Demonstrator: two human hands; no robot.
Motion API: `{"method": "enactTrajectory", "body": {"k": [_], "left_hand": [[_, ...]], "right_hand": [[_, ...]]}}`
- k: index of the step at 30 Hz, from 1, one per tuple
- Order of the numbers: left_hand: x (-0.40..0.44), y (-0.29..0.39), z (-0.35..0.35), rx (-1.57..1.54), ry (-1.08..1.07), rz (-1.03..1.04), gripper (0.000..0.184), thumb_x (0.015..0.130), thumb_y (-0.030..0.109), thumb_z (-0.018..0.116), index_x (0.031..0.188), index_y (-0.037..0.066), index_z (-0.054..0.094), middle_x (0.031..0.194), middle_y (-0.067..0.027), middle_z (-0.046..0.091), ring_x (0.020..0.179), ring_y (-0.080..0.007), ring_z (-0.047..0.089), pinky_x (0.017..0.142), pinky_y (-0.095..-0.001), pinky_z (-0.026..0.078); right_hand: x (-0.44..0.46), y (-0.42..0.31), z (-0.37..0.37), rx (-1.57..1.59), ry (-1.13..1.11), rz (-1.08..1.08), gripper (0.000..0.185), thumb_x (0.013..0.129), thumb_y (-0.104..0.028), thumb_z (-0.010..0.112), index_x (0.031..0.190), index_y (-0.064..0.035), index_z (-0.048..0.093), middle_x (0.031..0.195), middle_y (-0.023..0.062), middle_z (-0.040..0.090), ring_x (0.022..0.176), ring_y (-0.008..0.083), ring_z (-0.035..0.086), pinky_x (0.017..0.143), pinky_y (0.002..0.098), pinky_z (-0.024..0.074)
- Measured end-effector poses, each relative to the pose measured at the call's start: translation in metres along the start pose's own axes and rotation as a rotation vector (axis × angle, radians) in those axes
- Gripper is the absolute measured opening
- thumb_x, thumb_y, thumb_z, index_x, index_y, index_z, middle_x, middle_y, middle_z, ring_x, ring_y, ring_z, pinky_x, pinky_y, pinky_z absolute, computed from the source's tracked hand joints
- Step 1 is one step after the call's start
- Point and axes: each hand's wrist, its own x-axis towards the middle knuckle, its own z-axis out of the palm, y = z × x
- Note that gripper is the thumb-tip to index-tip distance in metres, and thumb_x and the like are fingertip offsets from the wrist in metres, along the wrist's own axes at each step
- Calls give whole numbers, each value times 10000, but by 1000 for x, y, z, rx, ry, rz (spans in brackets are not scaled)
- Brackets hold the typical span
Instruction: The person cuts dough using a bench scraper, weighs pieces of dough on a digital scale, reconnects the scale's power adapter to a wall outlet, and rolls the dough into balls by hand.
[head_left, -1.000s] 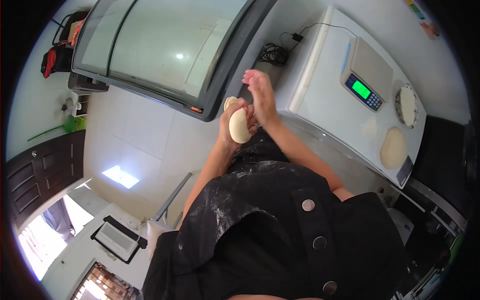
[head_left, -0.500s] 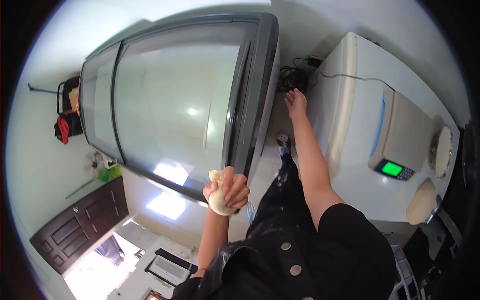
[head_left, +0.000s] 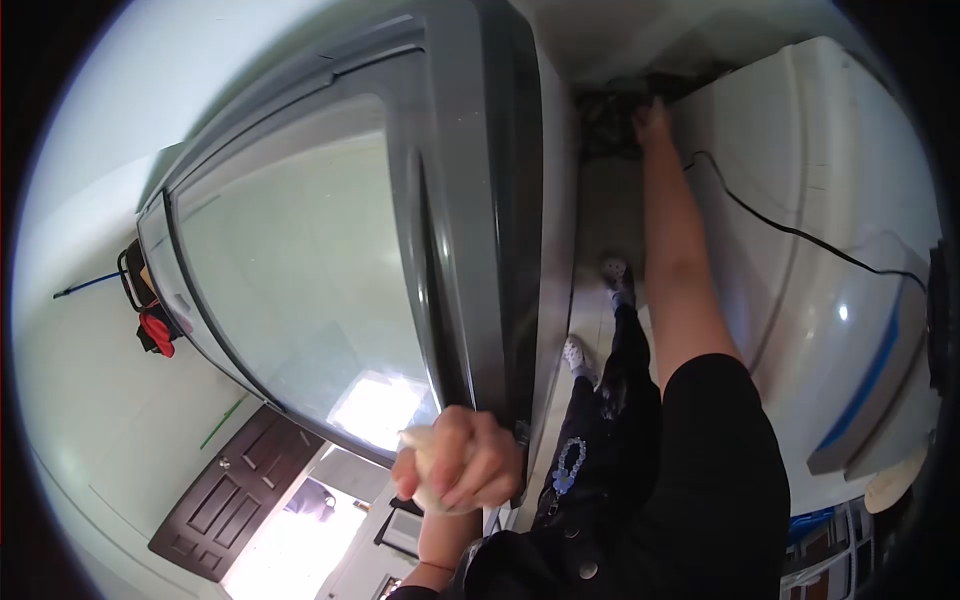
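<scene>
Pale dough (head_left: 428,470) is squeezed in my left hand (head_left: 468,462), whose fingers wrap round it beside the grey edge of the glass-topped freezer (head_left: 300,260). My right arm stretches away down the gap between that freezer and the white chest freezer (head_left: 740,150). At its end my right hand (head_left: 653,124) is near the dark cable coil (head_left: 608,125) on the floor. Shadow and blur hide its fingers, and I cannot make out whether it touches the cable.
A black cable (head_left: 790,228) runs over the white freezer to the grey scale (head_left: 868,400). Another dough piece (head_left: 893,486) lies at the far right. My shoes (head_left: 578,355) stand in the narrow gap. A brown door (head_left: 235,490) is at the lower left.
My right hand has left the dough and reached down into the gap towards the cable coil. My left hand has moved lower in view, keeping the dough. The view has shifted closer to both freezers.
</scene>
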Motion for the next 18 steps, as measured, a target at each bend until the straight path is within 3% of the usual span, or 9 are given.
{"method": "enactTrajectory", "body": {"k": [4,7,9,14,18], "left_hand": [[-3,6,-7,-78,-37,24,183,775,255,641,798,87,570,666,-18,529,449,-110,424,409,-177,399],[1,4,-22,-129,-182,34,179,792,254,629,796,88,561,671,-11,511,435,-104,402,393,-182,394],[-5,9,-15,-77,-145,32,241,856,284,579,816,84,450,679,-31,395,445,-105,342,461,-229,377],[5,0,-18,-194,-87,29,259,792,261,631,648,78,517,572,-57,469,386,-170,393,384,-275,366],[20,-4,-39,-196,-226,41,241,799,225,616,640,86,500,541,-41,443,381,-169,385,391,-268,374]], "right_hand": [[0,-12,23,100,53,9,462,893,-370,501,1228,-56,445,1118,137,486,999,248,479,865,411,426],[-3,-19,41,165,77,-26,470,908,-363,467,1265,-62,410,1213,144,454,1092,261,455,902,422,416],[-6,-23,47,205,87,-39,476,919,-358,445,1290,-65,387,1276,149,432,1154,270,439,927,429,409],[57,-20,33,391,-3,-180,418,915,-295,499,1258,-76,406,1235,119,437,1064,239,463,819,379,482],[55,-16,20,576,12,-94,365,911,-254,517,1221,-77,437,1197,103,446,983,221,480,738,345,507]]}}
